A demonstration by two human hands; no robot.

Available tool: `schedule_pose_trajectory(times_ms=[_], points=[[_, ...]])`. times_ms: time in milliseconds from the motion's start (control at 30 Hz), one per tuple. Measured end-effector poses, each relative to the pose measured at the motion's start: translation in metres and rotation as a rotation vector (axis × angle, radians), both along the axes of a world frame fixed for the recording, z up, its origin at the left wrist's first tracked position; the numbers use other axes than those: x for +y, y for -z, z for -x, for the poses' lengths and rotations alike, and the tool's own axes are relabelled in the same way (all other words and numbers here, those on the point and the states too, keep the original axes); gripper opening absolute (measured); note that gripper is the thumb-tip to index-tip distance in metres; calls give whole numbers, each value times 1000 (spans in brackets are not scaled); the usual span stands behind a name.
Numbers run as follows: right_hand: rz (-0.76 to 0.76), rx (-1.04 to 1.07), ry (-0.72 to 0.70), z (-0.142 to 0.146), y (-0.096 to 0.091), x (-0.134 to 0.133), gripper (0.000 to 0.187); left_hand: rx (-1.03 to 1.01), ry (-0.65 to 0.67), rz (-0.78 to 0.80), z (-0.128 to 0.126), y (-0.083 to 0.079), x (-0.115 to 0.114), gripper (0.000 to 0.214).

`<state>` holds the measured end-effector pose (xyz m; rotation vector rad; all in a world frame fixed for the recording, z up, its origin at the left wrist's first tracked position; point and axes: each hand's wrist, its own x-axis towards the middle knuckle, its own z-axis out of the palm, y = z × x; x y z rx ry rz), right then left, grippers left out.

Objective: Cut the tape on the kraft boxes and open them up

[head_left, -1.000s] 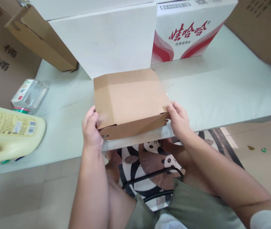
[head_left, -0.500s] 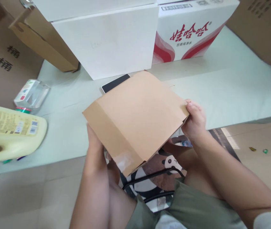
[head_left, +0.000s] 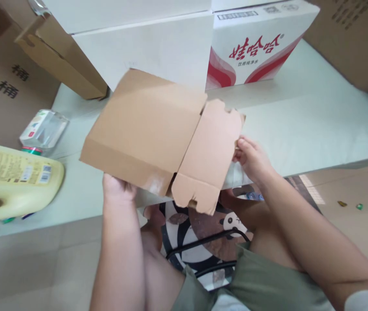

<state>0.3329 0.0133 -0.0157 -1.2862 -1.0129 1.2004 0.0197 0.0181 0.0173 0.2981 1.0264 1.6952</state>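
A brown cardboard box (head_left: 145, 125) is held tilted above the edge of the pale green surface. Its end flap (head_left: 208, 149), with notched side tabs, is folded out to the right. My left hand (head_left: 119, 188) grips the box at its lower left edge, with part of the fingers hidden beneath. At the flap's outer edge, my right hand (head_left: 250, 157) pinches the cardboard between thumb and fingers. The inside of the box cannot be seen from here.
Behind stand a white box (head_left: 145, 52) and a white-and-red water carton (head_left: 258, 52). To the left lie a yellow jug (head_left: 18, 181) and a clear bottle (head_left: 44, 129). Large brown cartons flank the green-covered surface (head_left: 326, 121). Below is a stool with a panda print (head_left: 234, 224).
The box has shifted left and turned, and its right end flap has come open in my right hand. The flat dark-screened device behind it is now hidden.
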Motion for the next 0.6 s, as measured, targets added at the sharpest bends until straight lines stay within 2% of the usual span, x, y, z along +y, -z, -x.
schedule_pose_trajectory(times_ms=[67, 100, 233, 333, 433, 500, 600], points=[[116, 134, -164, 6, -2, -2, 54, -39, -13, 36, -5, -4, -1, 43], [154, 175, -201, 9, -4, -4, 55, -45, 1, 36, -7, -5, -2, 45], [136, 288, -152, 18, -13, -9, 52, -90, 46, -171, -6, -8, -10, 51], [114, 366, -90, 19, -18, -13, 52, -236, -42, -207, 3, -9, -12, 59], [124, 395, 85, 9, -23, -21, 52, -346, -96, -167, 11, -11, -11, 56], [116, 322, 302, -8, -29, -31, 48, -364, -86, -152, 13, -12, -12, 55], [88, 48, 680, -50, -40, -55, 35, -388, -59, -110, 10, -14, -14, 58]])
